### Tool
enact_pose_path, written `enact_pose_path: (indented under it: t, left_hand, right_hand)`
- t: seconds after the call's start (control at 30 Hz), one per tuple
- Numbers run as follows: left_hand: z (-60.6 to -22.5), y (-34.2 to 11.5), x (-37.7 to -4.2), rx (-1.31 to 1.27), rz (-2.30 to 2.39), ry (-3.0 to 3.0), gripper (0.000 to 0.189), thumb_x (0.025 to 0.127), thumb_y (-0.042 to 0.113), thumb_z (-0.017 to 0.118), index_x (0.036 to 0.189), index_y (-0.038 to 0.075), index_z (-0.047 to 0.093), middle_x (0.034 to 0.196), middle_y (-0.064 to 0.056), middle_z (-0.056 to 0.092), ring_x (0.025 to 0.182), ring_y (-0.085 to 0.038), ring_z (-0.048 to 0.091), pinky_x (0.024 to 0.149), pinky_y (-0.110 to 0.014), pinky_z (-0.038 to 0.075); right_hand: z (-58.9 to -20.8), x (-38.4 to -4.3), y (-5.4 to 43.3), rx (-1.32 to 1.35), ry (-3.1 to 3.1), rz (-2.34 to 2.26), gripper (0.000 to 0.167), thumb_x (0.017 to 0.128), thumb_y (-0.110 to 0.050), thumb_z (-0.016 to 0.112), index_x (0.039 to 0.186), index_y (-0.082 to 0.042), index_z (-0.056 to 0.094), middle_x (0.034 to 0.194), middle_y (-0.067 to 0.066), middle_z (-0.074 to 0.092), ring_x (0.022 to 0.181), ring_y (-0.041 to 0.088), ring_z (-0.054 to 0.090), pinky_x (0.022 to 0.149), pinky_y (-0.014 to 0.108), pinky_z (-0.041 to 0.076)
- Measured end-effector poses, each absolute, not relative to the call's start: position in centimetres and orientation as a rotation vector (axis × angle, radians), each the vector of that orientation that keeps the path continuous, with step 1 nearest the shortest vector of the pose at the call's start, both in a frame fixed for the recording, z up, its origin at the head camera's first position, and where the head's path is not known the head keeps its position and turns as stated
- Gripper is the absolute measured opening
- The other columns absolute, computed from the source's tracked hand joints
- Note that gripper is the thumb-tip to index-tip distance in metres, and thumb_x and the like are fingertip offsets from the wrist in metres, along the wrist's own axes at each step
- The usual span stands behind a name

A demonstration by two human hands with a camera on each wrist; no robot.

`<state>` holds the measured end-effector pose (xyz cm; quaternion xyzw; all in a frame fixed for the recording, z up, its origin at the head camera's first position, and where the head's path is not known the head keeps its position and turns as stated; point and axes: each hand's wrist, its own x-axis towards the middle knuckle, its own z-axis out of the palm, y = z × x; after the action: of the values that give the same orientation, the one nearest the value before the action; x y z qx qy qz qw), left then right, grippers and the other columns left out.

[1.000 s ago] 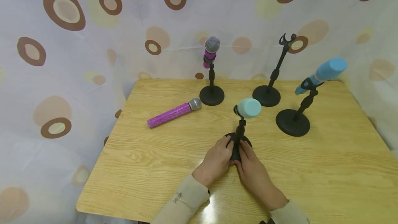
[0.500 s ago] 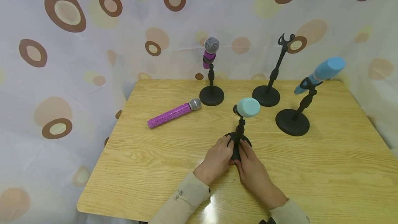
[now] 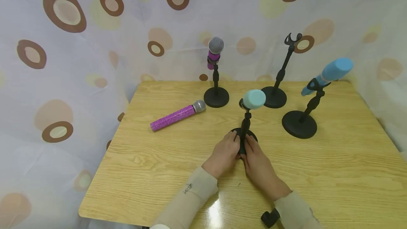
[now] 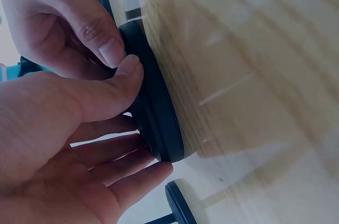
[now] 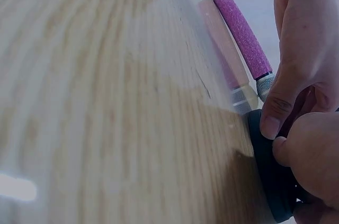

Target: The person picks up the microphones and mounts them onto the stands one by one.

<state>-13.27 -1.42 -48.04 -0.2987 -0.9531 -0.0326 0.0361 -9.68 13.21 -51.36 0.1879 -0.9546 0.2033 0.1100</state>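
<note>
Both hands hold the round black base of a microphone stand point(image 3: 246, 124) that carries a pale mint-green microphone point(image 3: 254, 99), its blunt end facing me. My left hand point(image 3: 223, 153) grips the base's left side, and my right hand point(image 3: 259, 165) grips the right side. Up close in the left wrist view, the thumbs meet on the base point(image 4: 153, 102) while the left fingers curve around its edge. From the right wrist, the base's dark rim point(image 5: 267, 171) shows right at the wooden tabletop, thumbs pressing on it.
A glittery purple microphone point(image 3: 175, 117) lies to the left. Behind stands a stand point(image 3: 216, 96) with a purple microphone point(image 3: 214, 50). Another stand point(image 3: 279, 77) has a bare clip. At right, a stand point(image 3: 300, 124) holds a blue microphone point(image 3: 334, 71). Patterned curtain point(image 3: 127, 45) backs the table point(image 3: 143, 179).
Over the last half second, both hands have slid the stand with the mint-green microphone a short way forward, away from me. The other stands and the lying microphone have stayed put.
</note>
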Motion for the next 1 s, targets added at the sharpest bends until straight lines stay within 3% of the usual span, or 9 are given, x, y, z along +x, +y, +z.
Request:
enact_pose_path:
  t: [1.0]
  left_hand:
    - [-47.6, 0.2, -18.6, -0.904, 0.031, -2.975, 0.051, 0.095, 0.034, 0.066, 0.132, -0.001, 0.058, 0.139, -0.016, 0.056, 0.129, -0.024, 0.055, 0.099, -0.030, 0.053]
  right_hand:
    - [-51.4, -15.4, 14.4, 0.591, -2.842, 0.499, 0.051, 0.098, -0.006, 0.057, 0.141, 0.017, 0.041, 0.147, 0.034, 0.041, 0.136, 0.046, 0.044, 0.105, 0.053, 0.046]
